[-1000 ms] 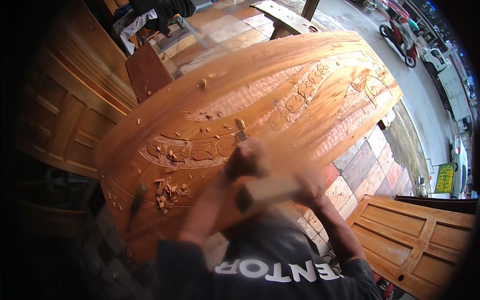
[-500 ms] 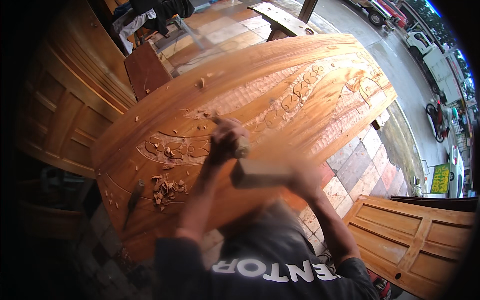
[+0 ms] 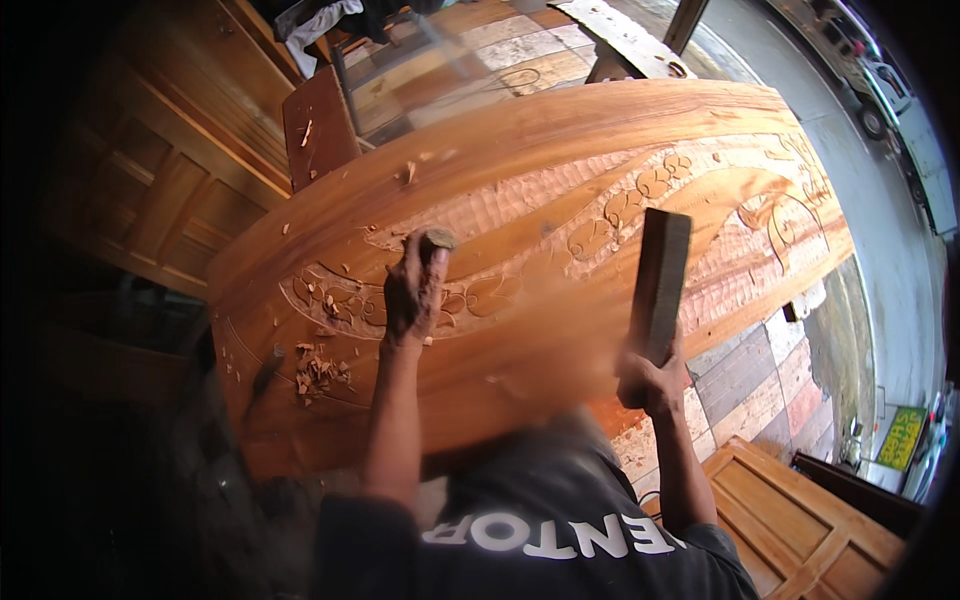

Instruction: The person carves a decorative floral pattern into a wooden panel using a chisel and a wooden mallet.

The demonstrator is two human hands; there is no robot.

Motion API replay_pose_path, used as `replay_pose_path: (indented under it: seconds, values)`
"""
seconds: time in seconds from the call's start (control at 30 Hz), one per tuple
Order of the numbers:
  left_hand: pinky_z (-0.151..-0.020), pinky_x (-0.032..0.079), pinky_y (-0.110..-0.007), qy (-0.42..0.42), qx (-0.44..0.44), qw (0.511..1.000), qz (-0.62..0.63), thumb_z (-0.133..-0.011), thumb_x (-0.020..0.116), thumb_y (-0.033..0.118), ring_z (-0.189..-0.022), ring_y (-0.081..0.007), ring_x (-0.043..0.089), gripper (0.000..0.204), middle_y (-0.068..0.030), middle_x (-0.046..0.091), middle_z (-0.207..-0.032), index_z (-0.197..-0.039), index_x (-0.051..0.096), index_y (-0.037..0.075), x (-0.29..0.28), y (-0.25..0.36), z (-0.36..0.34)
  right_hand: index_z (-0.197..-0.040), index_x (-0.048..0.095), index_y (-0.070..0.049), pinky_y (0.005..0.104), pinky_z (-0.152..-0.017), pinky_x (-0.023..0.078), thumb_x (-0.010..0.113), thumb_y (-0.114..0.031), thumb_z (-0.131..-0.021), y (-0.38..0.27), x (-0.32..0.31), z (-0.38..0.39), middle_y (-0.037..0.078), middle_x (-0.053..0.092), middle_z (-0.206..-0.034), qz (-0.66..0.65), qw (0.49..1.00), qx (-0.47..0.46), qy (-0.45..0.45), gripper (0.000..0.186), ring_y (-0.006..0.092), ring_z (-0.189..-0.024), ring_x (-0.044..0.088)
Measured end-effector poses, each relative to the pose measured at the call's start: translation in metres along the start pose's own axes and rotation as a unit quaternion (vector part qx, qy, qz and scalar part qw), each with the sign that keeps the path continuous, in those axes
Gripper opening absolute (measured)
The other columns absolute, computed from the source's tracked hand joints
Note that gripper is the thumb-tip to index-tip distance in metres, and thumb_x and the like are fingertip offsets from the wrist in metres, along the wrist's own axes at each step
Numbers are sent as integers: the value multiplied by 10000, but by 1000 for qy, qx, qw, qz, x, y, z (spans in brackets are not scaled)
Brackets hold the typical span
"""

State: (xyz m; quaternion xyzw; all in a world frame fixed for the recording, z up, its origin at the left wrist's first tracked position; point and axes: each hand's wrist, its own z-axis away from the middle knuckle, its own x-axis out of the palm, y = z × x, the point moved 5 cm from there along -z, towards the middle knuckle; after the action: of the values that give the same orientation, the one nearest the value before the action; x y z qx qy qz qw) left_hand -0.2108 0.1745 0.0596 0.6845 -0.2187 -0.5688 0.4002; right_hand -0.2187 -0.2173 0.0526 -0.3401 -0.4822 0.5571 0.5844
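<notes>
My left hand (image 3: 412, 305) is closed around a wood-carving chisel, its round handle end (image 3: 438, 240) showing above the thumb. The hand and arm hide the blade. Off to the right, my right hand (image 3: 652, 382) grips the lower end of a block-shaped wooden mallet (image 3: 664, 280), held upright and apart from the chisel. Under both hands lies a large wooden door panel (image 3: 600, 110) with carved leaves, scrolls and gouged, textured hollows. The chisel hand is over the carved band at the panel's left part.
A heap of wood chips (image 3: 320, 372) and a dark tool (image 3: 265, 382) lie on the panel's near left. Panelled doors (image 3: 170, 200) stand at the left; another door (image 3: 790, 510) is at the lower right. A white bench (image 3: 625, 35) stands behind, and a truck (image 3: 905, 130) is on the road.
The mallet has swung from beside the chisel handle up and to the right, and now stands upright. My left hand has shifted slightly left. The view has turned a little.
</notes>
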Motion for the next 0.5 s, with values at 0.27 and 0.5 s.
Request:
replay_pose_path:
  seconds: [0.27,0.5]
  values:
    - [-465,424,-234,205,41,898,387,-1077,642,380,-537,-102,512,355,-41,574,-832,-1273,509,116,36,42,-63,-1468,485,-30,319,-805,547,815,-56,-748,-24,-27,-58,68,662,-1045,113,988,44,-92,793,146,-941,647]
    - [-432,420,-244,261,-32,872,413,-1072,632,468,-489,-97,481,369,-23,513,-749,-1136,586,108,58,16,-121,-1536,475,-40,283,-764,538,838,-33,-831,-42,-18,-108,49,658,-1113,116,986,-51,-111,793,115,-899,632]
